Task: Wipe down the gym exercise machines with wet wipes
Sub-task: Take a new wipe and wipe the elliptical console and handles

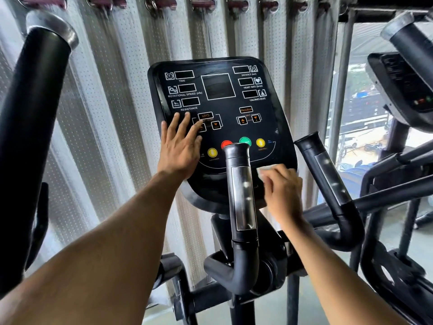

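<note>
A black console panel [218, 90] of an exercise machine faces me, with display windows and red, green and yellow buttons. My left hand [180, 146] lies flat on the panel's lower left, fingers straight and spread. My right hand [283, 191] presses a white wet wipe [269, 167] against the panel's lower right corner, fingers curled over it. The hand covers most of the wipe. Two black pulse-grip handles [241, 195] [328, 174] rise in front of the panel, one between my hands.
A thick black moving arm [30, 113] stands at the far left. Another machine's console [403, 87] and frame bars fill the right. White perforated curtains [112, 113] hang behind, with a window at the right.
</note>
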`<state>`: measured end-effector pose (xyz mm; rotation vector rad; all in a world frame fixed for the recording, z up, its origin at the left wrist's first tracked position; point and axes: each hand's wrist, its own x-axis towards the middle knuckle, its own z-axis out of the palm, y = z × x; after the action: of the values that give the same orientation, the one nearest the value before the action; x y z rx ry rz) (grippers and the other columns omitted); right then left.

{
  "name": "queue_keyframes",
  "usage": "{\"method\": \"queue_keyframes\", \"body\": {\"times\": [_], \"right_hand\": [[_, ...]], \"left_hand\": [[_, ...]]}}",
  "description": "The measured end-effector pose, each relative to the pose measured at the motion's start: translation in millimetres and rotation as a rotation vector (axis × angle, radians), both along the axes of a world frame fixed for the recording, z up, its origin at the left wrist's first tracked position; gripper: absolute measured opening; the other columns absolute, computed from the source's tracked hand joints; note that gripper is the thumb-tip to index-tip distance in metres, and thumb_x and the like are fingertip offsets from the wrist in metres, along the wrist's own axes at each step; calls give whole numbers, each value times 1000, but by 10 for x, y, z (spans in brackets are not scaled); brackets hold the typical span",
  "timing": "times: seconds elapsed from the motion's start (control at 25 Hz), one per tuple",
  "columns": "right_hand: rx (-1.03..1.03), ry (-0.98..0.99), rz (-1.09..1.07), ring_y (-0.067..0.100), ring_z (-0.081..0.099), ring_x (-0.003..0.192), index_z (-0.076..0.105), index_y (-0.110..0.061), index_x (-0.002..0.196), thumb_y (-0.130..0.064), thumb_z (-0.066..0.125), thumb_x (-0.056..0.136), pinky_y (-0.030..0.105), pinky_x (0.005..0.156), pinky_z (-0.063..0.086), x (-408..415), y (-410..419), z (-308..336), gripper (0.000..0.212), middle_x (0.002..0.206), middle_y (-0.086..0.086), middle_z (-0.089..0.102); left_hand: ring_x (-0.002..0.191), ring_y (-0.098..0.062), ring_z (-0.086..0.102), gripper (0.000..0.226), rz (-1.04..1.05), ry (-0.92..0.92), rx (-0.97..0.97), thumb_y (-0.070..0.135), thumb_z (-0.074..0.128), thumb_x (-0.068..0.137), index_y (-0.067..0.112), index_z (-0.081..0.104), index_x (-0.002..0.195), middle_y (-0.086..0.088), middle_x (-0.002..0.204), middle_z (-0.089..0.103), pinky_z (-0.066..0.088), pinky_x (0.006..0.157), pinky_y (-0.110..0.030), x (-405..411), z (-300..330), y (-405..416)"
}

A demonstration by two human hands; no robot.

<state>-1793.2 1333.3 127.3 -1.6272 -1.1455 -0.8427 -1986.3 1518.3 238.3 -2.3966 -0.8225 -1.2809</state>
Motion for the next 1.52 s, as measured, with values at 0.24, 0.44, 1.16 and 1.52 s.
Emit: {"method": "queue_keyframes", "body": {"times": [0.24,0.44,1.16,1.52], "right_hand": [[187,582,-22,37,64,107,67,2,116,-26,51,103,38,92,51,390,45,76,34,114,21,69],[473,896,64,21,63,108,63,-6,116,-8,55,102,11,87,44,-128,-2,-76,17,120,11,69],[37,920,424,15,67,72,65,-20,110,-15,58,103,32,56,60,-878,-828,677,12,94,1,68],[-57,712,215,18,64,91,73,-12,114,-10,61,101,32,85,51,-1670,-1885,523,18,94,-6,68]], "left_hand": [[160,-29,11,49,-2,-11,-15,36,36,110,29,42,158,-6,169,29,-4,129,-51,7,8,9],[160,-28,7,49,36,29,-34,37,35,111,29,37,160,-6,171,25,-5,129,-51,0,35,-3],[151,-33,27,55,-178,-302,-783,27,43,105,25,29,158,-11,164,29,19,125,-53,-370,86,-1330],[129,-26,53,48,-571,-367,-970,33,54,98,29,45,145,-4,141,51,44,112,-50,-1273,-249,-2334]]}}
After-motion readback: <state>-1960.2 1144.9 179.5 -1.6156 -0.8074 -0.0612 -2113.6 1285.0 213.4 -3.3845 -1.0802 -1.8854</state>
